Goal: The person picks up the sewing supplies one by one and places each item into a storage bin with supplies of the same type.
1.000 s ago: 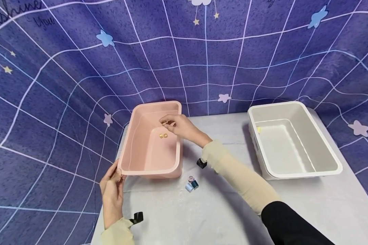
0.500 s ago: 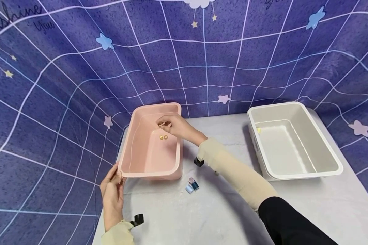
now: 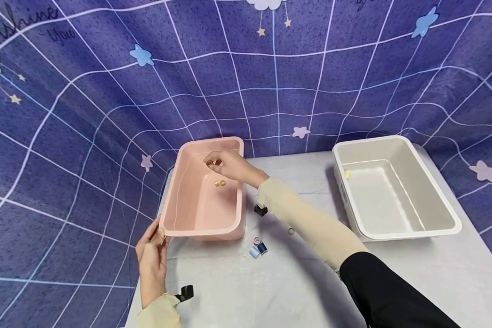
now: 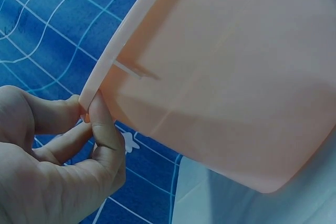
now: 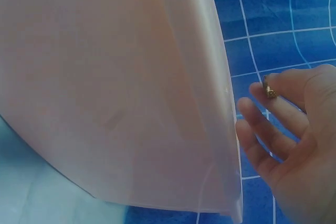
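My left hand (image 3: 151, 259) pinches the rim of the pink plastic tub (image 3: 168, 200) at its near left corner; the left wrist view shows thumb and finger on either side of the rim. My right hand (image 3: 227, 165) is over the tub's far part, its wrist above the right rim. Between thumb and forefinger it pinches a small gold ring (image 5: 269, 88), seen in the right wrist view. On the tub floor lie two more gold pieces, a band (image 3: 217, 183) and a ring (image 3: 223, 183), close together.
Three thread spools (image 3: 257, 248) sit on the white-covered table (image 3: 229, 287) in front of the tub. Another ring (image 3: 291, 231) lies beside the right sleeve. A grey-white tub (image 3: 397, 200) stands at right, with a small yellow piece (image 3: 347, 174) inside. Patterned blue cloth (image 3: 279, 73) hangs behind.
My right hand has shifted slightly left over the pink tub, still pinching. The ring on the table now shows clear of the sleeve. My left hand keeps its hold on the rim.
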Motion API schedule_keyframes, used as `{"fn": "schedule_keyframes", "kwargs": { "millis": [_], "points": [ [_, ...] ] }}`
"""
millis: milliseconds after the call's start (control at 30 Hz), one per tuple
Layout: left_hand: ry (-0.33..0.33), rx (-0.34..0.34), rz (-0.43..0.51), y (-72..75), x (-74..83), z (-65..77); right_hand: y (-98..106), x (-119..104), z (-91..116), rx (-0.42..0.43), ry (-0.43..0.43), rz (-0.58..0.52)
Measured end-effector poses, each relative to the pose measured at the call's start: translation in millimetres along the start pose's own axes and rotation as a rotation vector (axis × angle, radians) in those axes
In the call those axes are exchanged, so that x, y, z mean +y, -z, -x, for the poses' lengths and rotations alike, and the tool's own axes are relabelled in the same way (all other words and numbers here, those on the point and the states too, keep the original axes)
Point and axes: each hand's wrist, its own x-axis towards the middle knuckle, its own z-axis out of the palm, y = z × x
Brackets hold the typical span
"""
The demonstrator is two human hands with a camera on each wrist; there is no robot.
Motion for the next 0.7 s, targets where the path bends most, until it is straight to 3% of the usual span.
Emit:
{"fn": "schedule_keyframes", "kwargs": {
  "millis": [167,433,700],
  "points": [
    [-0.003,-0.004,0.015,-0.1,-0.6,-0.1,3.8,-2.0,-7.4,-0.026,-0.024,0.013],
    [0.0,-0.001,-0.011,-0.2,0.3,-0.7,8.6,-3.4,-14.2,0.023,-0.042,0.057],
    [0.002,0.003,-0.011,-0.1,-0.5,-0.8,5.2,4.9,-6.6,0.018,-0.031,-0.02]
  ]
}}
